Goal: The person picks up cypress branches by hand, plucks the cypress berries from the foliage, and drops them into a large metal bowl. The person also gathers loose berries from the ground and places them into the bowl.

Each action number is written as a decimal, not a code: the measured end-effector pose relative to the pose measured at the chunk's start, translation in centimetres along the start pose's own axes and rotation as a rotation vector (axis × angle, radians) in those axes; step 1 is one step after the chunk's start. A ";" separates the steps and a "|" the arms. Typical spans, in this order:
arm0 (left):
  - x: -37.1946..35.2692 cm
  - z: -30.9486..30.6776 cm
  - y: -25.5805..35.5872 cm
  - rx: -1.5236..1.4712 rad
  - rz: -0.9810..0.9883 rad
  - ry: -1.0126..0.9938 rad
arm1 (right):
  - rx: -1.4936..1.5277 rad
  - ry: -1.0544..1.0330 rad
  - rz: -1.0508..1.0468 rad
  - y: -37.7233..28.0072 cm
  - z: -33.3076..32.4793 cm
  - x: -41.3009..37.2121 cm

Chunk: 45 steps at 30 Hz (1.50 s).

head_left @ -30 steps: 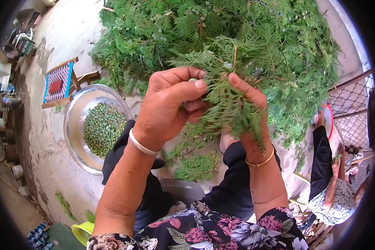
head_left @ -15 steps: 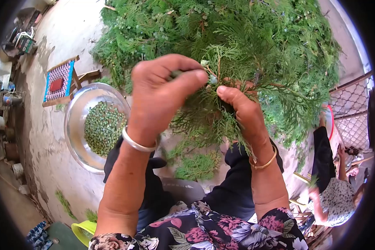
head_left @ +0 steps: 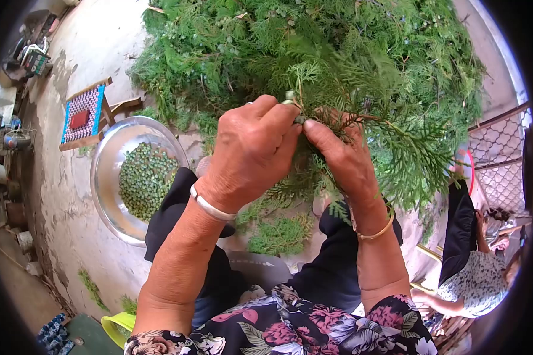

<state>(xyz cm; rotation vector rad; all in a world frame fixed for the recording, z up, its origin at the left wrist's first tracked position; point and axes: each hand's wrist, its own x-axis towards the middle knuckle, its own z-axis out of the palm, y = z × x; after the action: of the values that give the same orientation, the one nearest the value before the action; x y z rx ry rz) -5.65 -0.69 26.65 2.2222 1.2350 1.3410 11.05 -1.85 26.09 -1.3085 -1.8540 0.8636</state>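
My right hand point(head_left: 342, 152), a gold bracelet at its wrist, is closed around the stem of a leafy cypress sprig point(head_left: 405, 139). The sprig's feathery green ends spread to the right and above. My left hand point(head_left: 249, 151), wearing a silver bangle, has its fingers pinched on a small green cone point(head_left: 299, 119) close to my right thumb. Another pale cone point(head_left: 289, 95) shows just above these fingertips. At my left stands a wide steel basin point(head_left: 102, 186) with a heap of small green cones point(head_left: 145, 183) inside.
A big pile of cypress branches point(head_left: 231, 53) covers the ground ahead. Beyond the basin is a woven-top stool point(head_left: 86, 115). Loose sprigs point(head_left: 281, 235) lie between my feet. Another person point(head_left: 474, 284) sits at the right, near a wire-mesh fence point(head_left: 497, 160). A yellow-green container point(head_left: 118, 328) stands at lower left.
My left hand has turned and moved right and slightly down, its fingertips now against the sprig beside my right thumb. The right hand has barely shifted. The other person's arm has lowered.
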 end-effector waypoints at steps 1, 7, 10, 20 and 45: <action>0.0 -0.1 0.0 0.000 0.000 0.000 | -0.249 0.032 -0.190 0.4 0.0 -0.2; 0.4 -0.7 0.2 -0.193 -0.061 0.001 | 0.391 -0.039 0.196 -1.4 -0.3 0.4; 0.3 -0.8 0.7 -0.216 -0.216 0.015 | 0.655 -0.017 0.297 -1.2 -0.2 0.3; 0.5 -2.1 -2.8 -1.828 -0.920 0.242 | 0.929 0.054 0.387 -2.3 -2.1 0.3; 0.5 -0.5 -1.0 -1.317 -1.019 0.080 | 0.575 -0.088 0.296 -2.5 -1.8 -0.2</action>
<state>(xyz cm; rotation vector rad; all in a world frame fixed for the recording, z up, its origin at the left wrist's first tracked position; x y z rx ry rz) -6.49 0.19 26.58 0.5017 0.8084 1.1590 11.35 -2.44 29.04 -1.1908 -1.3328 1.4972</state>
